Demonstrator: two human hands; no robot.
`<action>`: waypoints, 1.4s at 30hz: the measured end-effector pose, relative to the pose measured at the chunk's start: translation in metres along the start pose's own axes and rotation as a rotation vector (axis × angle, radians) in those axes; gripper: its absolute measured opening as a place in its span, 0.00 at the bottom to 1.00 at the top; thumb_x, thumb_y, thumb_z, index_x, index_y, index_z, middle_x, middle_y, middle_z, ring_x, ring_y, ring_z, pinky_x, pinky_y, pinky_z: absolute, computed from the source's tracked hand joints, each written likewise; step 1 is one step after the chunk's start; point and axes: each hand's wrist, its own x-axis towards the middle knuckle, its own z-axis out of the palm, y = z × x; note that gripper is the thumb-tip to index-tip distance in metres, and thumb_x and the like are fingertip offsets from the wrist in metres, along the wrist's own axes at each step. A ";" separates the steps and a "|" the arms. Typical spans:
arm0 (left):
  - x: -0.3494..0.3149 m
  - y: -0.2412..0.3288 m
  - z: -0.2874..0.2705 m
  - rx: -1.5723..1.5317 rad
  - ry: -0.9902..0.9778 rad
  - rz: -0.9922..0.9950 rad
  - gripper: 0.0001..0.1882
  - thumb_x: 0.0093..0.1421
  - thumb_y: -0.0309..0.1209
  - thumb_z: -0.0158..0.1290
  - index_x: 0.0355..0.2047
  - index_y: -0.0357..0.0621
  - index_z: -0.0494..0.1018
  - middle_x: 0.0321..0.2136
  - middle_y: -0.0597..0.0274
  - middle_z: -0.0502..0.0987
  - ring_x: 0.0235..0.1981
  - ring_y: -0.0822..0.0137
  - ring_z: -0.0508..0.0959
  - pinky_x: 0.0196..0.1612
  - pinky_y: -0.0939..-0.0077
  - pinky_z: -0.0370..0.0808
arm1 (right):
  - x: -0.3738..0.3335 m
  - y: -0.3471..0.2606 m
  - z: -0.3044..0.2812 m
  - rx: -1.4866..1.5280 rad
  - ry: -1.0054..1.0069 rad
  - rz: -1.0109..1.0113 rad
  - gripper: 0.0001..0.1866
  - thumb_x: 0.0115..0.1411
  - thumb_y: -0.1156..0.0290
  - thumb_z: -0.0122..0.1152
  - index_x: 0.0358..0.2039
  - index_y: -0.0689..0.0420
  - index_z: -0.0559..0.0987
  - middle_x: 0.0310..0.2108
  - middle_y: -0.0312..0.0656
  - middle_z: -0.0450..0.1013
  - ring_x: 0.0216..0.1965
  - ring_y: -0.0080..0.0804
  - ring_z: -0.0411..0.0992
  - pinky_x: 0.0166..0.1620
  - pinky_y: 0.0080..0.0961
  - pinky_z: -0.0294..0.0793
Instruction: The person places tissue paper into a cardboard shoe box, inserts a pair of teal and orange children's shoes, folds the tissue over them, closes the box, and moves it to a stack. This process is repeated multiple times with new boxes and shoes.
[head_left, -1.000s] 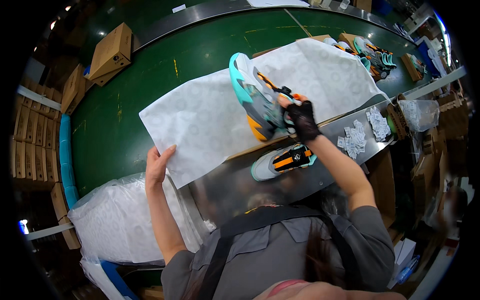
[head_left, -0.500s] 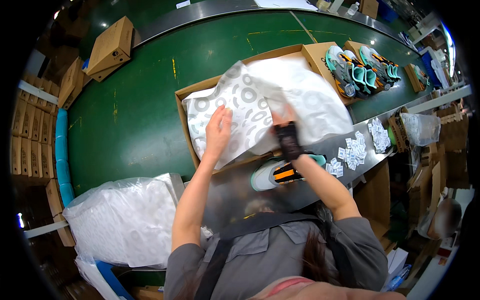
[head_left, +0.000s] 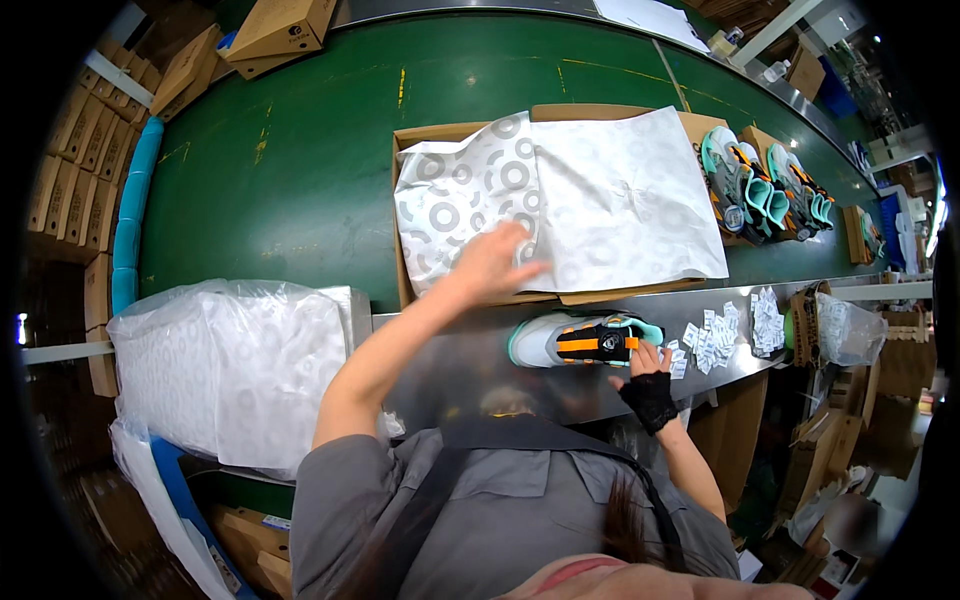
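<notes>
White tissue paper (head_left: 630,200) with grey ring prints lies spread over an open cardboard shoe box (head_left: 403,262) on the green belt. My left hand (head_left: 495,262), slightly blurred, is over the paper near the box's front edge, fingers apart and nothing in them. In front of the box a grey and white sneaker (head_left: 540,340) with orange, black and mint parts rests on the metal ledge. My right hand (head_left: 648,385), in a black fingerless glove, is at the sneaker's heel end. Its thumb and fingers are spread, the fingertips at the mint collar.
Small white packets (head_left: 712,340) lie in piles right of the sneaker. More sneakers (head_left: 740,185) sit on boxes at the right of the belt. Bagged printed paper (head_left: 240,370) lies at the left. Cardboard boxes (head_left: 285,35) stand at the far left, behind a blue padded edge (head_left: 130,230).
My right hand has left the paper and come down to the sneaker's heel. The paper's right half now lies flatter over the box. My left hand has shifted right over the paper.
</notes>
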 end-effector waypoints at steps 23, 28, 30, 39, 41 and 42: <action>0.019 -0.031 0.009 -1.152 0.410 -0.683 0.31 0.56 0.44 0.52 0.51 0.35 0.57 0.43 0.54 0.69 0.44 0.67 0.70 0.44 0.73 0.69 | 0.060 -0.058 -0.012 0.831 -0.171 0.169 0.20 0.47 0.66 0.63 0.40 0.61 0.71 0.41 0.51 0.68 0.41 0.43 0.69 0.44 0.32 0.68; 0.016 -0.041 0.031 -1.027 -0.145 -0.848 0.31 0.59 0.50 0.44 0.52 0.38 0.54 0.45 0.50 0.68 0.41 0.55 0.73 0.39 0.61 0.74 | 0.101 -0.026 0.036 1.643 -0.212 0.869 0.26 0.50 0.56 0.62 0.43 0.62 0.70 0.39 0.43 0.69 0.39 0.31 0.69 0.40 0.28 0.70; 0.017 -0.033 0.039 -1.056 -0.277 -0.840 0.29 0.59 0.47 0.45 0.50 0.34 0.58 0.42 0.50 0.70 0.40 0.57 0.74 0.40 0.66 0.74 | 0.104 -0.016 0.042 1.836 0.017 0.982 0.26 0.50 0.56 0.62 0.42 0.63 0.70 0.38 0.43 0.69 0.37 0.29 0.68 0.38 0.25 0.70; -0.057 -0.024 -0.057 -0.963 0.646 -0.589 0.24 0.62 0.47 0.36 0.45 0.39 0.68 0.38 0.59 0.73 0.38 0.67 0.72 0.39 0.73 0.69 | 0.132 -0.061 0.069 0.051 0.296 0.013 0.33 0.46 0.75 0.50 0.56 0.45 0.60 0.57 0.51 0.53 0.57 0.46 0.53 0.46 0.50 0.57; -0.066 -0.071 -0.033 -0.694 0.440 -0.408 0.23 0.62 0.46 0.39 0.45 0.39 0.67 0.38 0.60 0.73 0.38 0.65 0.72 0.39 0.75 0.69 | 0.130 -0.069 0.074 0.000 0.201 -0.039 0.33 0.48 0.75 0.47 0.57 0.40 0.60 0.58 0.51 0.51 0.57 0.52 0.52 0.46 0.52 0.59; -0.070 -0.098 -0.012 -0.458 0.509 -0.396 0.22 0.61 0.44 0.42 0.45 0.38 0.68 0.36 0.60 0.74 0.36 0.65 0.73 0.38 0.75 0.69 | 0.132 -0.072 0.074 -0.014 0.190 -0.064 0.32 0.48 0.75 0.47 0.56 0.39 0.60 0.58 0.51 0.50 0.58 0.53 0.51 0.46 0.52 0.59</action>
